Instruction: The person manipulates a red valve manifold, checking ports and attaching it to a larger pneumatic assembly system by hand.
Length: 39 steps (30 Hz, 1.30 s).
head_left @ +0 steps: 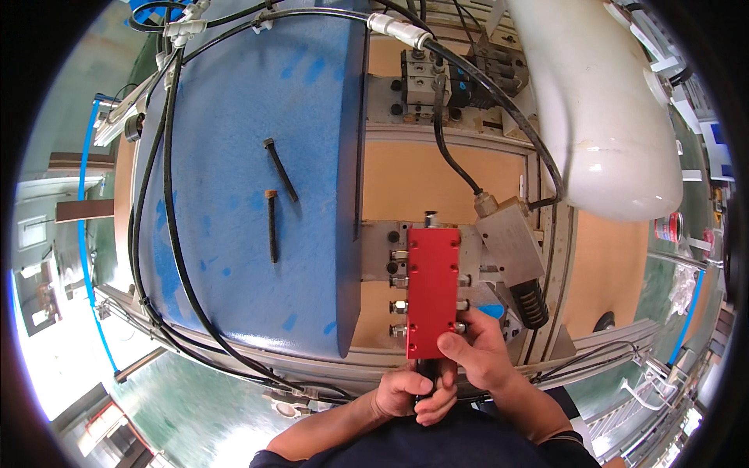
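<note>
- The left hand [399,394], nearest the body, has its fingers curled around the black cylindrical piece [426,377] at the lower end of the red manifold block [434,288].
- The right hand [485,359] pinches that block's lower right corner, thumb on its top face; the block is held over the frame, its metal fittings projecting on both long sides.
- Beneath lies the tan surface [445,175], crossed and edged by aluminium profile rails [563,269].
- Right of the block, a grey metal valve body [511,242] sits tilted, a black ribbed muffler [530,305] on its lower end.
- To the left stands a blue metal housing [312,281], scuffed on top, with two dark bolts [281,170] lying apart.
- Black hoses [166,156] loop along its left side.
- Farther up are a solenoid valve assembly [425,82] and, on the right, a white cylindrical tank [605,117].
- Beyond, the room shows a glossy green floor [183,390], blue edging [82,187] at left and a red can [668,226] at right.
</note>
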Tool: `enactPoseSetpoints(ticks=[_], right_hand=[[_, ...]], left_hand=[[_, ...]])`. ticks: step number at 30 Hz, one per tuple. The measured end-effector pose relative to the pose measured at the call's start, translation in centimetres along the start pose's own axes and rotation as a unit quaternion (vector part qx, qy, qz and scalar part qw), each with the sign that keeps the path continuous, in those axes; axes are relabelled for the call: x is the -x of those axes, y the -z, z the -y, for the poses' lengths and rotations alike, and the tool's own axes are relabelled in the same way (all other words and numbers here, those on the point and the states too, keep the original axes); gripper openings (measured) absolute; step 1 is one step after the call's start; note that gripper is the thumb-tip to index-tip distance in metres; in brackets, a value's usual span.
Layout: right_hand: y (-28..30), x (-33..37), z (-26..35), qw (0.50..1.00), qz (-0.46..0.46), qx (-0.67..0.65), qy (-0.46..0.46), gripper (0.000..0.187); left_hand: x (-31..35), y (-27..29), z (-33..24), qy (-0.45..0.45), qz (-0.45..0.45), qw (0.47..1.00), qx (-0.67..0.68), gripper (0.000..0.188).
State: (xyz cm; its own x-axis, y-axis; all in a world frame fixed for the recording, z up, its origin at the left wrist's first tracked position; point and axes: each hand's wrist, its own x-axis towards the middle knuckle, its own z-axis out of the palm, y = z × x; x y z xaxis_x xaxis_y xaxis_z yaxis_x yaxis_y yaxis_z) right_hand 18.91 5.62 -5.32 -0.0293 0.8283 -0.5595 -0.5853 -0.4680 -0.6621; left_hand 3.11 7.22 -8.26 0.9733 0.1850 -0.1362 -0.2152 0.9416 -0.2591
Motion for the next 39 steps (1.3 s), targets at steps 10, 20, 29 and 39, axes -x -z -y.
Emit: enactPoseSetpoints(ticks=[10, 20, 29, 39], right_hand=[[0.6, -1.7, -1.4, 0.997, -0.042, 0.043, 0.057, 0.033], [1.4, -2.3, -2.7, 0.998, -0.065, -0.01, 0.018, 0.033], [1.1, -2.4, -2.9, 0.993, -0.108, 0.019, 0.034, 0.034], [0.5, -2.7, -3.1, 0.991, -0.121, 0.019, 0.053, 0.034]], left_hand=[[-0.5, 1.0, -1.0, -0.043, -0.196, 0.954, -0.223, 0.017], [-1.2, 0.3, -1.7, -0.063, -0.333, 0.855, -0.392, 0.015], [-1.5, 0.9, -1.9, -0.096, -0.39, 0.823, -0.402, 0.007], [-1.3, 0.3, -2.0, -0.104, -0.403, 0.785, -0.458, 0.006]])
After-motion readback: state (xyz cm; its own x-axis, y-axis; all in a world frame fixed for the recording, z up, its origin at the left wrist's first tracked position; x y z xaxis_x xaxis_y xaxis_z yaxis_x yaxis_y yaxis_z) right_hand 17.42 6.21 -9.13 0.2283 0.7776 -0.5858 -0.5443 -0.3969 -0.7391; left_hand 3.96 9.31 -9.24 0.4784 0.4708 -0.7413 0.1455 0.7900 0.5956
